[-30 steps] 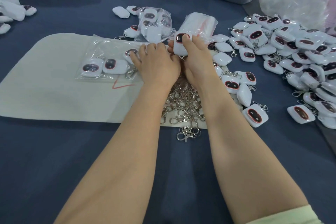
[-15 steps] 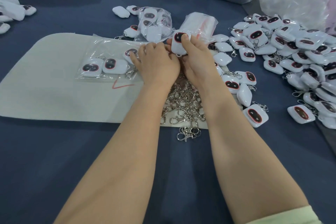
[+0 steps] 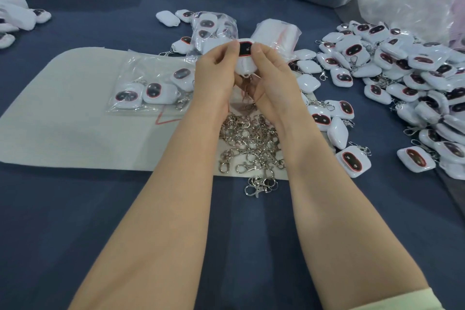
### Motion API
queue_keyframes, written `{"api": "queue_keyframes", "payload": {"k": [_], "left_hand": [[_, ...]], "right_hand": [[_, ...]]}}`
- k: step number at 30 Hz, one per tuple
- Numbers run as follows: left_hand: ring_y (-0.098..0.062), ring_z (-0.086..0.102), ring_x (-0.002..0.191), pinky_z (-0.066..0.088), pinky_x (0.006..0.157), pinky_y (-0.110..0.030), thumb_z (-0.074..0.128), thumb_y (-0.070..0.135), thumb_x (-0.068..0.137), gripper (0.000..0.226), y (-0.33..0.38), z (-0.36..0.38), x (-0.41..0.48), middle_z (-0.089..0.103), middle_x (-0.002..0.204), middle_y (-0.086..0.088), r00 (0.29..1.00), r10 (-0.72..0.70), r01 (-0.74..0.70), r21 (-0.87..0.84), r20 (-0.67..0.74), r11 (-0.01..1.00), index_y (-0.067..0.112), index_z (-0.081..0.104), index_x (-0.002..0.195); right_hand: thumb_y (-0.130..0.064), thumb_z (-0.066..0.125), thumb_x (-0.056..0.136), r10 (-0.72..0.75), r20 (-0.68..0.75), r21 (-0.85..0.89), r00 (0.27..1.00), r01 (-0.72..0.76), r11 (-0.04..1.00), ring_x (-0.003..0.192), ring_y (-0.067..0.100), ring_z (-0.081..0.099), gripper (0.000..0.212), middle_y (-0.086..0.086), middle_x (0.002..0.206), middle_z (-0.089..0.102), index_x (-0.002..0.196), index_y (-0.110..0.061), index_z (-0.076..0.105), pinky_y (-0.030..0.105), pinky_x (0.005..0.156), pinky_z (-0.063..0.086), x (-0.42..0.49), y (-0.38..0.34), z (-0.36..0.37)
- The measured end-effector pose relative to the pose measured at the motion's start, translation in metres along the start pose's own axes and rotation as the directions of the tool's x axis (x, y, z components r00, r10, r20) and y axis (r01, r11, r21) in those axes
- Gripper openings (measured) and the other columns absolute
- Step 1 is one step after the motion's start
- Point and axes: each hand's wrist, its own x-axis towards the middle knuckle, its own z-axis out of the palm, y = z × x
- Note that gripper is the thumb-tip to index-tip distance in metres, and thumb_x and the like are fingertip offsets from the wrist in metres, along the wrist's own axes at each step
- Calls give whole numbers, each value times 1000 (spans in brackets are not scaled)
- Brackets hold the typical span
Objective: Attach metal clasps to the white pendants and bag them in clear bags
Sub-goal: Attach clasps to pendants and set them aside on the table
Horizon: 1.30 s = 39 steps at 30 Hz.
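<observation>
- The thumb tips of the left hand and the right hand press on the far end of one white pendant from either side. The remaining fingers curl round it from behind.
- The pendant is held clear of the table, dark window up. Its long axis runs away from the person, and its near end points down between the palms.
- A metal clasp hangs from that near end, in the gap between the hands. Whether its ring is fully seated cannot be told.
- The clasp pile lies directly under the wrists, on the cream mat.
- The clear bag, which holds three pendants, lies flat just left of the left hand. That hand is nearer, so bagging likely runs leftward. The side of the bag's mouth cannot be told.
- The loose pendant heap lies to the right, well apart from the bag.
</observation>
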Motion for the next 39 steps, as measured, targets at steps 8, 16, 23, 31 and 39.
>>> {"api": "queue_keyframes", "payload": {"k": [8,16,23,31,39], "left_hand": [[-39,58,113,45,101,-53,49,16,99,13,-6,1,0,64,114,-22,999,-45,46,-58,23,997,12,61,98],[-22,65,96,51,90,-33,50,17,97,22,-2,1,1,70,101,-9,994,82,-68,167,-76,984,7,68,101],[-16,47,125,31,93,-18,37,10,97,38,0,-18,7,54,135,-3,974,168,-55,559,-152,827,11,53,131],[-29,46,120,33,94,-33,36,14,94,28,-9,-21,8,55,125,-10,970,242,-125,916,32,381,9,54,115],[-29,32,136,21,112,-42,24,7,101,35,-6,-26,12,44,140,-17,997,76,5,968,-25,251,0,40,132]], "right_hand": [[-10,44,102,-3,-6,-38,1000,3,999,58,10,61,16,-1,65,65,90,-15,52,25,55,52,-4,0,3],[-6,45,100,22,-34,-235,999,-29,972,87,20,61,25,19,110,63,122,-4,56,31,70,53,5,2,10],[-9,62,91,-85,-299,-407,951,-46,912,74,16,68,25,7,99,60,112,-2,51,23,65,56,12,5,24],[-27,61,91,-282,-194,-745,940,45,666,100,18,62,22,-8,98,58,109,-15,57,27,84,43,39,-4,76],[-11,53,93,-55,-132,-684,990,-51,728,80,23,62,22,6,80,61,73,-11,61,39,86,51,55,-1,95]]}}
